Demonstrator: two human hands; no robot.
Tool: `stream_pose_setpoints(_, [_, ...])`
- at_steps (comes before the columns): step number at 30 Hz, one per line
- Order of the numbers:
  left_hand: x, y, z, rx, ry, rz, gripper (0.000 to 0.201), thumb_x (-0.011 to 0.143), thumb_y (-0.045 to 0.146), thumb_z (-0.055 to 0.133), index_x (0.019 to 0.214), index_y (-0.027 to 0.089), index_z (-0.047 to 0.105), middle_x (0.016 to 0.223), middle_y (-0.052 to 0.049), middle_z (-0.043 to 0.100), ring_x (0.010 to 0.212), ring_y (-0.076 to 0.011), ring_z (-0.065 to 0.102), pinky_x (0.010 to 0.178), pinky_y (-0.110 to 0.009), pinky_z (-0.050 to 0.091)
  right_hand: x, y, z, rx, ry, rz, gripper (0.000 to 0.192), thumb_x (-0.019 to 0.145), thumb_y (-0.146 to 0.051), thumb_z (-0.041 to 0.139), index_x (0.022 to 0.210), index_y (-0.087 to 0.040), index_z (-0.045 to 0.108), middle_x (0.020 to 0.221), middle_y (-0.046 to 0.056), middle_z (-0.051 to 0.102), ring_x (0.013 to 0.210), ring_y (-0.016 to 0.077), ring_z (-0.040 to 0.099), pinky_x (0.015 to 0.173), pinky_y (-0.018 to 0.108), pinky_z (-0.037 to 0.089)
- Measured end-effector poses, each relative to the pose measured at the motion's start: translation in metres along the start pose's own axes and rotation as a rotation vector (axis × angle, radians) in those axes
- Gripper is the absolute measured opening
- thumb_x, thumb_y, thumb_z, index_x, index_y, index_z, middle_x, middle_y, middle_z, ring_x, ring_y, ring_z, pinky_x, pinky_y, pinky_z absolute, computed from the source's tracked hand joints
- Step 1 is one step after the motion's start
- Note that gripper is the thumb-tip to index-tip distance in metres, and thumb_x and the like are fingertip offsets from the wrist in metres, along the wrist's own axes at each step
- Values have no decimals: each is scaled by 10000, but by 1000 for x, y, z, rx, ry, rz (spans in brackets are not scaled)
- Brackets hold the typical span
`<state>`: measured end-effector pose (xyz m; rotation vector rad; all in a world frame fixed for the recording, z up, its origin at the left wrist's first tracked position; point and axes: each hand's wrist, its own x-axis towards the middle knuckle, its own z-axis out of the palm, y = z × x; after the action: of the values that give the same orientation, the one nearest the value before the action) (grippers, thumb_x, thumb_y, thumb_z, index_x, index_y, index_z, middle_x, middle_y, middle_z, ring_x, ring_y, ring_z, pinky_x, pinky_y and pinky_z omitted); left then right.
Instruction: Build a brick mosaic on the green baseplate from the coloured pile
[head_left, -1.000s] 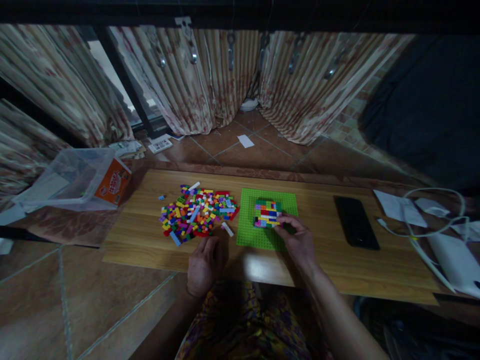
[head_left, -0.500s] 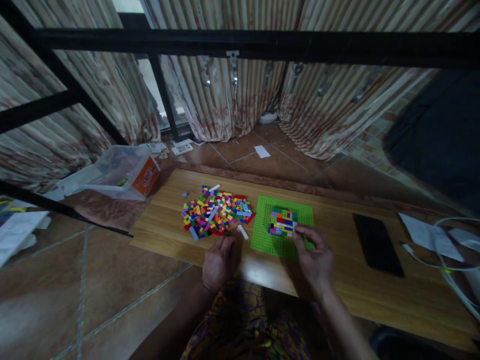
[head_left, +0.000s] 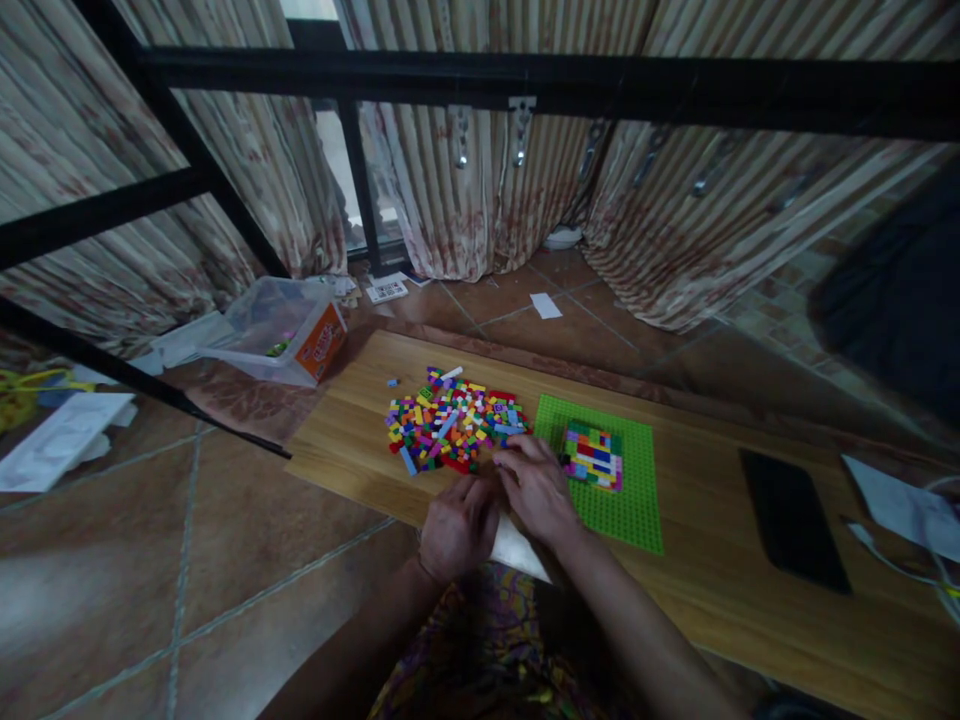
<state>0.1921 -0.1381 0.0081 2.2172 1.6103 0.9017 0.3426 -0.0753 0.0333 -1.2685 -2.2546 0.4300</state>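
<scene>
Where hands [head_left: 495, 505] meet, bricks [head_left: 454, 430] beyond.

A low wooden table with a light grain top [head_left: 360, 445] stands on a brown tiled floor [head_left: 150, 590]. On it lie a heap of small colourful plastic bricks [head_left: 450, 420], a square green studded baseplate [head_left: 637, 500], a flat black phone [head_left: 793, 518] and a white paper sheet [head_left: 896, 505].

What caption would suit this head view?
Both hands, left hand and right hand, meet beside a brick pile and green baseplate on a wooden table.

Dim rm: brown tile floor [head_left: 150, 560], striped curtains [head_left: 480, 190], low wood table [head_left: 352, 450].
</scene>
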Motion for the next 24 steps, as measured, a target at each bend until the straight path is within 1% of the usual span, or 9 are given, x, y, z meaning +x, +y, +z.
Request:
stream_pose_setpoints(4, [0,-1,0,-15,4,16,173,811,178,540,978,204,570,873,-56,625,805,-179,619,700,-288,518,6,4,9,-28,-11,6,243,892,-134,505,905,-261,711,1023,69,599,971,247,513,862,403,473])
stream_pose_setpoints(8, [1,-1,0,-23,-13,-7,162,810,159,528,956,209,578,855,-57,622,801,-179,620,702,-287,522,9,-1,12,-5,16,28,247,925,-166,490,844,-265,702,957,51,605,942,229,520,849,380,472])
stream_pose_setpoints(12, [2,-1,-1,-40,7,-3,129,865,169,502,959,209,580,882,-60,636,812,-174,626,702,-276,517,4,-11,0,96,59,55,225,940,-196,497,901,-266,707,962,42,639,946,213,561,845,352,479])
stream_pose_setpoints(15, [3,0,-2,-24,17,-13,111,890,192,495,957,207,582,879,-57,640,786,-168,627,676,-266,507,-13,-11,-15,199,115,109,216,949,-230,496,947,-260,710,940,38,673,914,200,602,819,333,490])
stream_pose_setpoints(18, [3,-1,-1,-5,4,-18,102,906,203,486,944,202,581,865,-52,641,773,-164,630,677,-264,502,-41,3,-31,228,199,213,216,951,-282,502,959,-266,717,966,43,698,912,202,636,808,334,504])
stream_pose_setpoints(21, [3,-3,0,24,10,-10,97,903,192,492,946,201,579,872,-50,649,778,-166,633,690,-268,502,-68,27,-46,197,285,303,233,950,-338,503,967,-274,726,1017,51,708,956,218,650,855,372,512])
stream_pose_setpoints(24, [3,-4,1,38,26,6,86,902,191,499,941,201,574,872,-46,653,776,-167,633,691,-270,498,-85,49,-58,137,336,373,250,943,-373,512,983,-260,732,1004,64,713,939,230,652,859,401,514])
